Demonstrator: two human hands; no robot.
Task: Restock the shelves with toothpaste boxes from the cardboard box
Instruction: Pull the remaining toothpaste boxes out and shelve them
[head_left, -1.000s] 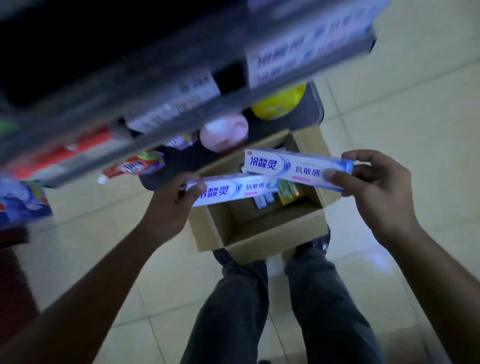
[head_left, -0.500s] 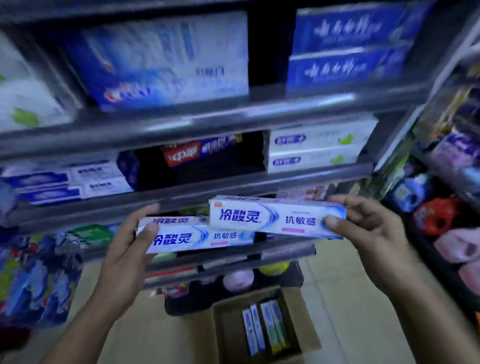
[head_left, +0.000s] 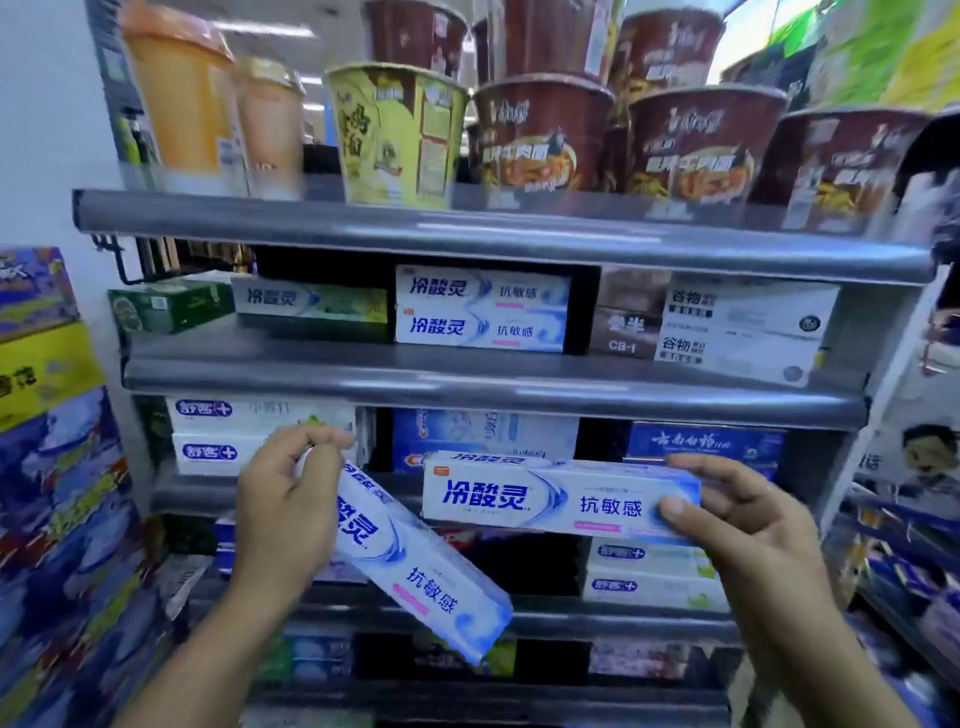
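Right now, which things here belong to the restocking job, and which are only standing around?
Job: tilted box in left hand; level box in right hand; matching shelf stack.
Standing around: noodle cups; green carton; grain boxes.

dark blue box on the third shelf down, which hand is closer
Right. The right hand, holding a level toothpaste box, is just below the dark blue box; the left hand, holding a tilted toothpaste box, is far to its left.
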